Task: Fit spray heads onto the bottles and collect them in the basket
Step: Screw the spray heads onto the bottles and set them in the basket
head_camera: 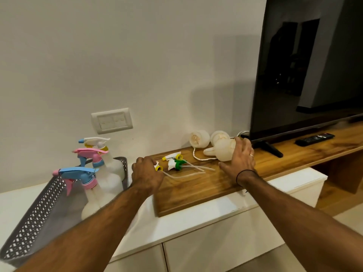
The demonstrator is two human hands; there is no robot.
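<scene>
A grey perforated basket (33, 222) at the left holds three white bottles fitted with spray heads: blue and pink (78, 173), pink and blue (90, 154), white and yellow (96, 142). On the wooden shelf (196, 191) my left hand (146, 174) grips a spray head with a yellow collar (158, 168) and a trailing tube. Two more spray heads, yellow (172, 157) and green (175, 163), lie beside it. My right hand (238, 160) has its fingers round a white bottle (222, 151) lying on its side. Two other white bottles (199, 138) (218, 136) lie behind it.
A large black TV (306, 65) stands on the shelf at the right, its foot (269, 148) close to my right hand. A black remote (314, 139) lies beyond it. A wall socket plate (112, 122) sits above the basket. A white cabinet top (186, 218) runs below.
</scene>
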